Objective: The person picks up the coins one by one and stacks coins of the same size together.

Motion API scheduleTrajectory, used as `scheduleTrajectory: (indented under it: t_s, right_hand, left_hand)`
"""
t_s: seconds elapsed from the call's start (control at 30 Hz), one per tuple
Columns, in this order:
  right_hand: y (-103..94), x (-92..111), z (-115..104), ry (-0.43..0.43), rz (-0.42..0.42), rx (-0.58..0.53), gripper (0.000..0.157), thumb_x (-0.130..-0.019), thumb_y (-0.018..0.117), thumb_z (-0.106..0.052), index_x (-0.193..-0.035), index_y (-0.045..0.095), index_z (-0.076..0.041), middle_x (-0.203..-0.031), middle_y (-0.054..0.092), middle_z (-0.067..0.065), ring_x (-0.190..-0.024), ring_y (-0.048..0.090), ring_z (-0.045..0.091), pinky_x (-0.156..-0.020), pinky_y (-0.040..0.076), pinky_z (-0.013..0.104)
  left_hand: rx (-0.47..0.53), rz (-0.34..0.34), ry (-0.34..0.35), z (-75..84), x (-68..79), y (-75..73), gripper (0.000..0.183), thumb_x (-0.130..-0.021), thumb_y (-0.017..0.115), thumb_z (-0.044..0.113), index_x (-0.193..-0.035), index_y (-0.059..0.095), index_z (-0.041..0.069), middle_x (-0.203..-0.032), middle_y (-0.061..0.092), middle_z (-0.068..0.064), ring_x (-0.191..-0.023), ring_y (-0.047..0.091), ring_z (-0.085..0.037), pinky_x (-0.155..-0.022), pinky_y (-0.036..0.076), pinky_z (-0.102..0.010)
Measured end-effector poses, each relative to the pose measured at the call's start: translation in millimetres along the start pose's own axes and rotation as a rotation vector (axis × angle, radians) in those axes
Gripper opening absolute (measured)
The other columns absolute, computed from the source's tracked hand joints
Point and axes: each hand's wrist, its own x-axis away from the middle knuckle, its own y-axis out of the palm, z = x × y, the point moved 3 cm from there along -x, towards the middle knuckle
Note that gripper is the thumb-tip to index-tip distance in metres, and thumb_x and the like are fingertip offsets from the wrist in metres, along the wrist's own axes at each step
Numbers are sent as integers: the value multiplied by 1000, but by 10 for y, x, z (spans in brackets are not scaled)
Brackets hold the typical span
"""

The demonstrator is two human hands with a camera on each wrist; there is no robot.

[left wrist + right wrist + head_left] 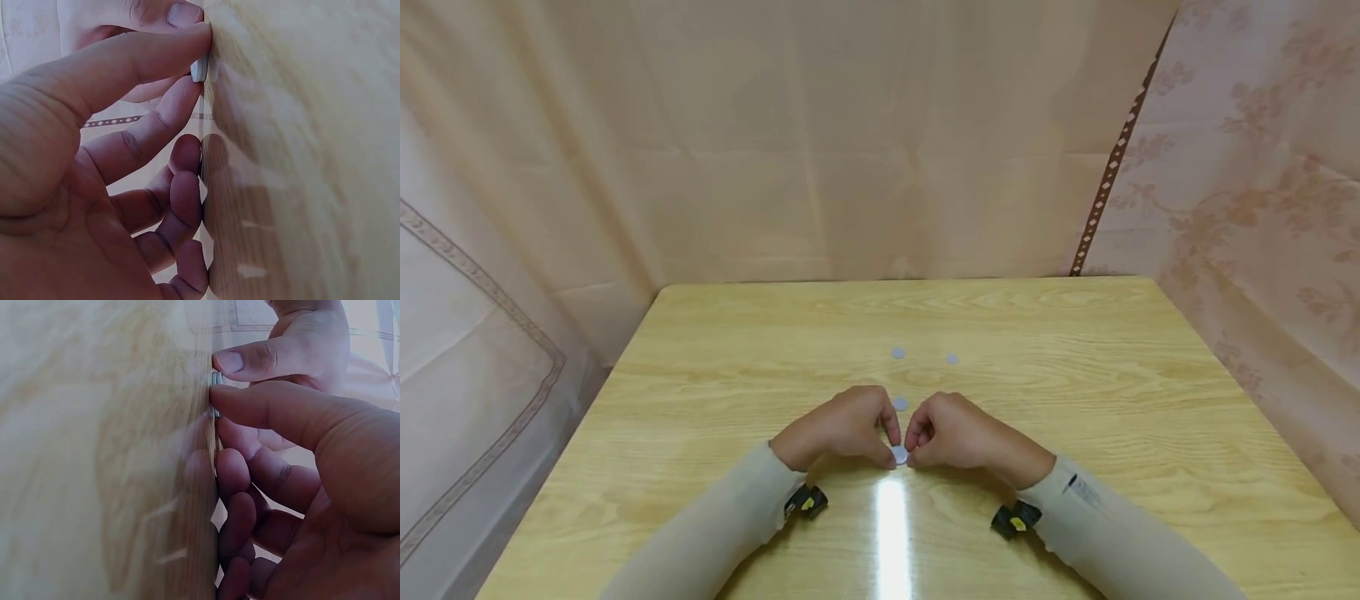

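Note:
A small stack of silver coins (899, 455) lies flat on the wooden table, between my two hands. My left hand (853, 423) pinches the stack from the left with thumb and index finger; its other fingers curl with their tips down at the tabletop. From the right, thumb and index finger of my right hand (958, 433) pinch the same stack. The edge of the coins (199, 69) shows between the left thumb and index finger in the left wrist view. Layered rims of the coins (216, 378) appear between both thumbs in the right wrist view.
Just beyond the hands lies a single silver coin (900, 404). Farther back are a coin (898, 353) and, to its right, another coin (952, 359). The wooden table (737, 333) ends at a beige curtain (865, 167) behind it.

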Motion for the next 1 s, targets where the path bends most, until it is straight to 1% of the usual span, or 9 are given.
scheduleTrajectory:
  t_s: [0.2, 0.27, 0.33, 0.4, 0.47, 0.57, 0.77, 0.93, 1.0]
  right_hand:
    - [3, -12, -11, 5, 11, -2, 9, -79, 84, -13, -78, 76, -17, -67, 67, -8, -62, 58, 6, -58, 49, 25]
    - [6, -22, -24, 1, 5, -1, 8, -80, 83, -13, -78, 76, -17, -67, 67, -8, -62, 58, 6, -59, 50, 25]
    - [5, -33, -38, 4, 2, -1, 7, -80, 82, -12, -78, 77, -17, -68, 67, -9, -63, 58, 7, -59, 50, 25]
    - [3, -45, -51, 9, 2, 8, 7, -80, 82, -12, -78, 77, -17, -68, 67, -9, -64, 59, 7, -61, 51, 26]
    - [2, -63, -66, 14, 4, 18, 8, -79, 82, -11, -78, 77, -17, -68, 67, -9, -64, 59, 7, -61, 51, 26]
    - [-33, -118, -92, 15, 11, 38, 9, -78, 82, -11, -77, 77, -18, -67, 67, -10, -64, 59, 6, -62, 50, 26]
    - [-36, -213, -159, 5, 6, 56, 8, -79, 79, -9, -78, 77, -16, -67, 67, -10, -62, 57, 7, -60, 49, 27]
    - [-1, -297, -186, 12, 12, 53, 9, -80, 80, -10, -78, 77, -19, -68, 68, -10, -63, 58, 8, -61, 50, 28]
    - [14, -333, -209, 4, 11, 53, 7, -81, 80, -11, -79, 77, -17, -69, 69, -10, -63, 59, 8, -61, 51, 28]
  left_hand:
    - [-21, 3, 20, 22, 11, -12, 17, -70, 93, 16, -76, 77, 21, -90, 68, 4, -78, 51, -12, -63, 43, -27]
    - [-43, 10, 22, 26, 20, -14, 18, -70, 93, 17, -75, 77, 21, -88, 67, 5, -77, 51, -12, -65, 45, -29]
    - [-78, 23, 20, 31, 27, -15, 19, -70, 94, 20, -72, 75, 24, -85, 67, 7, -77, 53, -11, -71, 47, -34]
    - [-122, 41, 15, 43, 38, -19, 20, -69, 94, 24, -70, 74, 27, -82, 67, 11, -78, 54, -9, -81, 47, -43]
    - [-153, 55, 1, 51, 55, -22, 21, -69, 93, 28, -68, 73, 29, -81, 67, 14, -79, 55, -8, -86, 44, -51]
    - [-193, 77, -23, 66, 52, -74, 22, -69, 93, 30, -65, 71, 31, -82, 66, 16, -80, 56, -8, -89, 40, -57]
    - [-247, 139, -52, 33, 103, -135, 23, -68, 90, 29, -62, 68, 31, -84, 63, 15, -80, 56, -7, -87, 38, -52]
    - [-242, 146, -66, -38, 142, -182, 21, -68, 88, 27, -63, 68, 31, -78, 64, 17, -77, 56, -7, -88, 37, -51]
    - [-242, 145, -73, -64, 159, -205, 21, -69, 88, 26, -63, 68, 30, -77, 64, 18, -77, 56, -7, -89, 37, -51]
